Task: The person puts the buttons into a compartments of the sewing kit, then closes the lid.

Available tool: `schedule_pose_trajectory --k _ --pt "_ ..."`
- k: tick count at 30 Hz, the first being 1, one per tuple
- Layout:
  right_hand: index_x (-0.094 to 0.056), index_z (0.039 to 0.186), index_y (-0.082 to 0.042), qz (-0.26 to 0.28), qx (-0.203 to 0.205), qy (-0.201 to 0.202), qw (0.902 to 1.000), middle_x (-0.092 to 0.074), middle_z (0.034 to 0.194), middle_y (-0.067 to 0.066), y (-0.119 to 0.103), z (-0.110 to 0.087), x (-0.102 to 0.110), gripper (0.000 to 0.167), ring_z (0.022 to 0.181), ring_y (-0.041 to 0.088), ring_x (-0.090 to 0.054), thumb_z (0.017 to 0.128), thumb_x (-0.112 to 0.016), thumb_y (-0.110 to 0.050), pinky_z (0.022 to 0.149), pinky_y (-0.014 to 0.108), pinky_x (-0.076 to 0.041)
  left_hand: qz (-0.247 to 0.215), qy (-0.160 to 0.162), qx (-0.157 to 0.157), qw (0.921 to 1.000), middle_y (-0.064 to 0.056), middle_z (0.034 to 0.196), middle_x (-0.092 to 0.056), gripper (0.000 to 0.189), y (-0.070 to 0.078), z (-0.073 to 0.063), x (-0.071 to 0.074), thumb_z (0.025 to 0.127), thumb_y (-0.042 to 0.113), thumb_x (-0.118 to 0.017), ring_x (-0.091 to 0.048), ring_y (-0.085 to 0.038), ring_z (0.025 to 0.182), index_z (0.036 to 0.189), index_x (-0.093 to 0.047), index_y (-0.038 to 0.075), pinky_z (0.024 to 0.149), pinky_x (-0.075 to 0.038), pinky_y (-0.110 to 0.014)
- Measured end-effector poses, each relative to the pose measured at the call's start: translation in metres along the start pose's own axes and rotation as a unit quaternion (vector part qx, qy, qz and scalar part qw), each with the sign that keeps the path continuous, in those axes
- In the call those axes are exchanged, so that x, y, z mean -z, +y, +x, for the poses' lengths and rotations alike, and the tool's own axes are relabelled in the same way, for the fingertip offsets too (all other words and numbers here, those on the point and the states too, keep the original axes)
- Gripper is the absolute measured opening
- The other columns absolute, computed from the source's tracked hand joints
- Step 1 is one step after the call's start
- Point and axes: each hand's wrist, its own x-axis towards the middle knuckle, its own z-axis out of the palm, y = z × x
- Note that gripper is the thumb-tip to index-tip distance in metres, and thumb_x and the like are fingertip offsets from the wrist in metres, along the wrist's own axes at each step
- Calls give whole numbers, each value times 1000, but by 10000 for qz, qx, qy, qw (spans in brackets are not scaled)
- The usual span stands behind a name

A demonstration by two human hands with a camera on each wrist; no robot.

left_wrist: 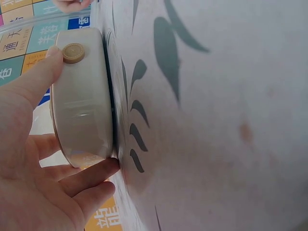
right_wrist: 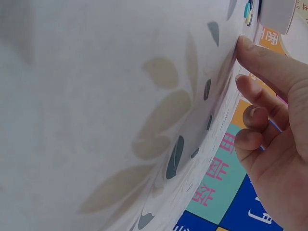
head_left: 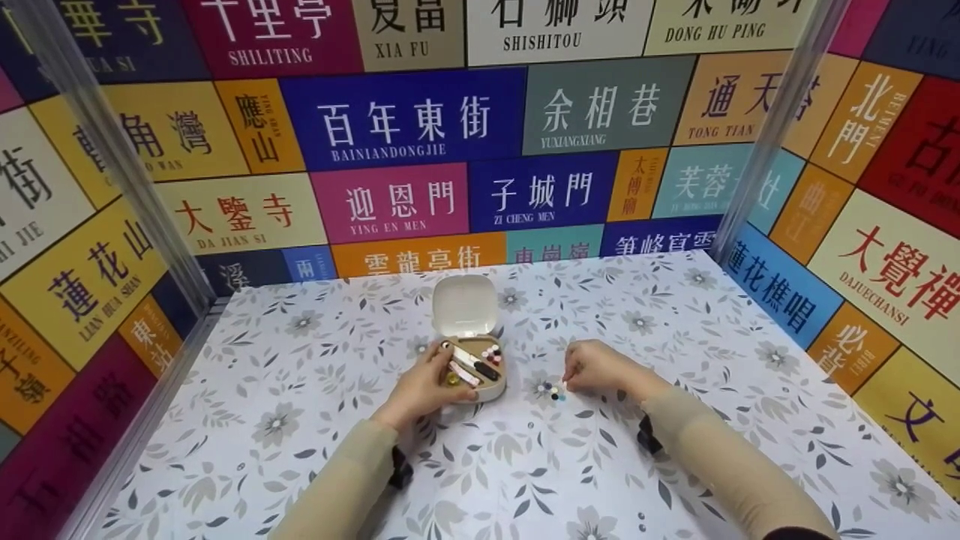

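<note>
My left hand holds a small cream case by its left side, thumb at the front beside a round tan button. The case rests on the table with its lid raised. Across the middle lie slim white sticks and a black-ended piece; small white and dark red beads fill the right compartment. My right hand has its fingertips down at the tabletop, beside a little cluster of coloured beads. I cannot tell whether a bead is between those fingertips.
A white cloth with grey leaves and flowers covers the table. Colourful panels with place names stand behind and at both sides, with metal posts at the corners.
</note>
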Motion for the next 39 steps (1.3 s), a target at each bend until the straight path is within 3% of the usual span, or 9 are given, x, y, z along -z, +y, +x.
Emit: schedule_pose_trajectory --k 6,14,21,30,39 --pt "-74 74 -12 301 -179 113 9993 -60 76 -8 3 2 -2 8 71 9 -56 72 -80 -7 67 28 -51 -63 -24 10 10000 -10 160 -18 100 1 0 0 72 49 -82 -26 -37 141 151 -34 12 113 -22 -50" --pt "-75 77 -12 877 -846 81 9925 -65 73 -7 7 7 -2 5 66 9 -56 76 -80 -11 62 26 -50 -114 -32 11 9999 -10 160 -18 100 3 1 0 71 47 -83 -25 -37 141 151 -34 12 114 -21 -50" --pt "-76 79 -11 1074 -965 45 9895 -67 73 -6 9 8 -1 4 63 9 -56 78 -79 -11 60 24 -49 89 -2 -181 9998 -13 159 -18 99 1 0 1 73 49 -81 -29 -40 138 151 -34 10 111 -27 -51" --pt "-75 81 -11 1430 -1469 90 9787 -66 73 -3 8 10 4 4 58 9 -52 81 -76 -15 52 23 -45 20 -63 11 10000 -10 160 -17 101 2 1 2 72 50 -81 -27 -38 140 152 -33 13 112 -24 -51" --pt "-75 83 -10 1626 -1472 130 9755 -66 71 -1 8 11 6 5 52 9 -49 83 -74 -15 49 24 -43 14 -75 53 10000 -9 160 -17 102 2 0 1 70 51 -82 -26 -37 141 152 -33 13 113 -22 -51"
